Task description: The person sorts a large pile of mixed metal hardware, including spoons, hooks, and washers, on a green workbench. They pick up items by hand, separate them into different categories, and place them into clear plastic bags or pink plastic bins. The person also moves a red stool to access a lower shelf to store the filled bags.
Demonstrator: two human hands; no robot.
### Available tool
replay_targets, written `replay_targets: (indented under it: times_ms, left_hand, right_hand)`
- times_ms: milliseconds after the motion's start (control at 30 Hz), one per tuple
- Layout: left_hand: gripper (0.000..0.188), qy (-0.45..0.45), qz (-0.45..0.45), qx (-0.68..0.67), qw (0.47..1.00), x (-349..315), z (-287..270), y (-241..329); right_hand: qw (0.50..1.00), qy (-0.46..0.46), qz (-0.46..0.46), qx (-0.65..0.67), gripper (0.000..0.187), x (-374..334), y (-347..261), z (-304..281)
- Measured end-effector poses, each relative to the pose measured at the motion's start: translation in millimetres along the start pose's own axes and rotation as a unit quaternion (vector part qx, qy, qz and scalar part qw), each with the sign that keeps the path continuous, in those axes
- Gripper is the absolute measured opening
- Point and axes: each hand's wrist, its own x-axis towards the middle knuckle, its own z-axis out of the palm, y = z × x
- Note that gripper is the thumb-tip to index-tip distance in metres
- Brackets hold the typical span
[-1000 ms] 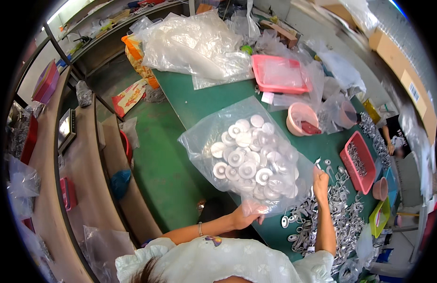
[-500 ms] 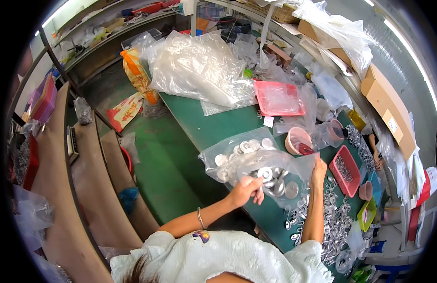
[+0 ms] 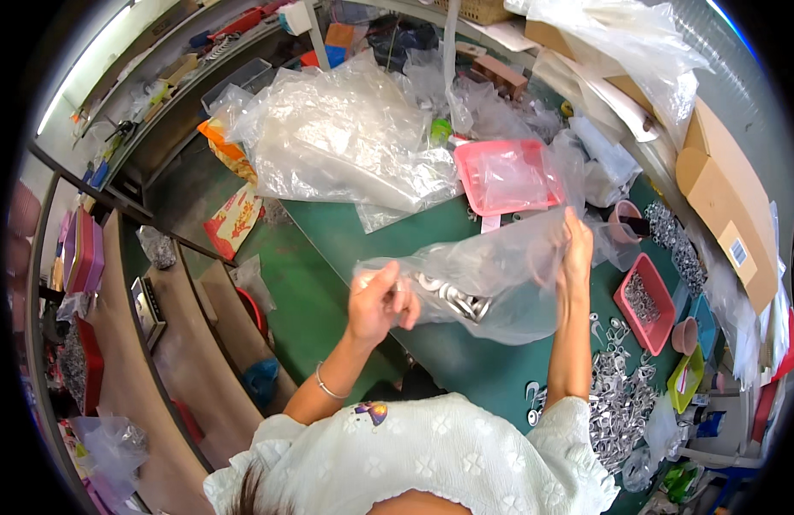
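Note:
A clear plastic bag (image 3: 508, 257) hangs stretched between my two hands over the green table. Round silvery metal pieces (image 3: 452, 298) lie bunched in its lower part, seen through the film. My left hand (image 3: 381, 300), fingers curled, grips the bag's left end. At the upper right edge, my right hand (image 3: 575, 249) is closed on the film and raised higher than the left. Beneath my right forearm, a pile of small metal hook-like parts (image 3: 620, 403) covers the table's near right part.
A red basket of small metal parts (image 3: 644, 302) stands to the right, beside a small pink cup (image 3: 685, 336) and a yellow-green tray (image 3: 687, 382). Beyond the bag are a pink tray (image 3: 508, 206) and a heap of clear plastic bags (image 3: 337, 137). Wooden shelves (image 3: 187, 369) line the left.
Both hands have lifted the bag off the table, the left moving left and the right farther away. The round pieces have slid together inside it.

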Motion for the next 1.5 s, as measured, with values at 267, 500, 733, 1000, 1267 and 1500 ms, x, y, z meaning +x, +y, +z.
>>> replay_targets:
  times_ms: [267, 500, 733, 1000, 1267, 1500]
  left_hand:
    - [0.054, 0.029, 0.082, 0.034, 0.996, 41, -1, 52]
    - [0.058, 0.061, -0.014, 0.062, 0.996, 47, -50, 45]
    - [0.049, -0.059, -0.098, 0.022, 0.993, 33, -53, 17]
    - [0.049, -0.140, -0.274, 0.144, 0.941, 15, -65, 16]
    - [0.049, -0.190, -0.349, 0.443, 0.804, 14, -48, 47]
    - [0.047, -0.130, 0.116, 0.685, 0.707, 40, 27, 47]
  right_hand:
    - [0.990, -0.131, 0.027, 0.047, 0.037, 40, -18, 65]
    - [0.994, -0.088, 0.017, 0.070, 0.039, 34, 24, 16]
    - [0.997, 0.028, -0.035, 0.062, 0.023, -14, 40, -33]
    - [0.982, -0.145, 0.108, -0.054, 0.131, -104, 106, -90]
    - [0.989, -0.119, 0.074, -0.045, 0.121, -135, 48, -55]
    - [0.923, 0.036, 0.043, -0.381, 0.033, -163, 42, -47]
